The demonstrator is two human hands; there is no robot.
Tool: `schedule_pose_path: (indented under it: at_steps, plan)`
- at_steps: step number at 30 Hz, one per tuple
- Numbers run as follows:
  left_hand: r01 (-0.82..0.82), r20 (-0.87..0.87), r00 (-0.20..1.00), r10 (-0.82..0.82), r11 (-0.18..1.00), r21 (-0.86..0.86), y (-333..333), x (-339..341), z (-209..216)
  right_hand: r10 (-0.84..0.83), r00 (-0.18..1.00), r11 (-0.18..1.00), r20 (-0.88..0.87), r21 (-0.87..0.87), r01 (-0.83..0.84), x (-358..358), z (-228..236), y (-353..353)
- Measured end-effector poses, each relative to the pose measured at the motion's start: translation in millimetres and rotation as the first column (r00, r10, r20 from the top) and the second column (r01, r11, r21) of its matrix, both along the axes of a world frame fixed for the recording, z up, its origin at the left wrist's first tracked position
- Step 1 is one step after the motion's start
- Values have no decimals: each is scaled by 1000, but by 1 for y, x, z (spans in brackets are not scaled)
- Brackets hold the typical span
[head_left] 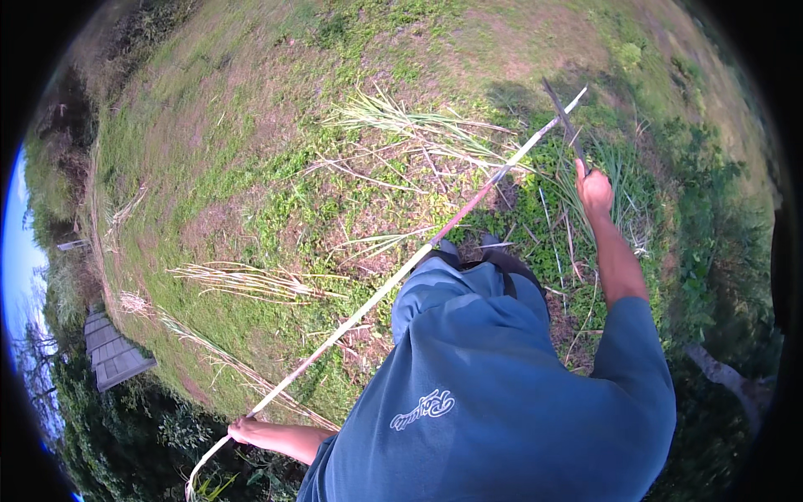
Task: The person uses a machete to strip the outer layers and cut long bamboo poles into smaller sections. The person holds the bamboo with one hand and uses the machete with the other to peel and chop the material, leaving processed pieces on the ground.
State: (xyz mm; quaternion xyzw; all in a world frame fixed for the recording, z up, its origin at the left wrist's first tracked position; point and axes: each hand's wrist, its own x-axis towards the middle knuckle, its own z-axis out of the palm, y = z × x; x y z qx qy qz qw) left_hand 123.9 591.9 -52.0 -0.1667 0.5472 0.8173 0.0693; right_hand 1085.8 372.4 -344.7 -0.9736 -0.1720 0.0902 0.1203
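My left hand (242,429) is closed round a long sugarcane stalk (368,305) near its lower-left end. The stalk slants up across the view to the far right, pale for the most part, with a reddish stretch in the middle. My right hand (595,192), arm stretched out, grips a machete (563,115) by its handle. Its dark blade crosses the stalk close to the far tip; whether the two touch I cannot tell. Beneath that end lie cut green leaves (615,171).
Cut stalks and leaves lie in piles on the grass: one ahead (393,121), a bundle at left (251,280), and a long bundle (242,368) nearer my left arm. A grey slatted panel (115,351) stands at far left. Bushes (711,226) border the right.
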Motion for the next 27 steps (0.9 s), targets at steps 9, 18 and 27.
schedule_pose_path:
  at_steps: [9, 18, 27]
  plan:
    - [-40, 53, 998, 36, 996, 77, -33, 13, -25, 594, 804, 804, -19, 5, -594, -70, 69, -1]
    - [-71, 98, 994, 50, 973, 219, -63, 24, -41, 575, 810, 814, -115, 173, -554, -96, 90, 31]
    - [-173, 193, 978, 84, 846, 505, -78, 41, -56, 257, 963, 965, 86, -68, -252, 15, 37, 33]
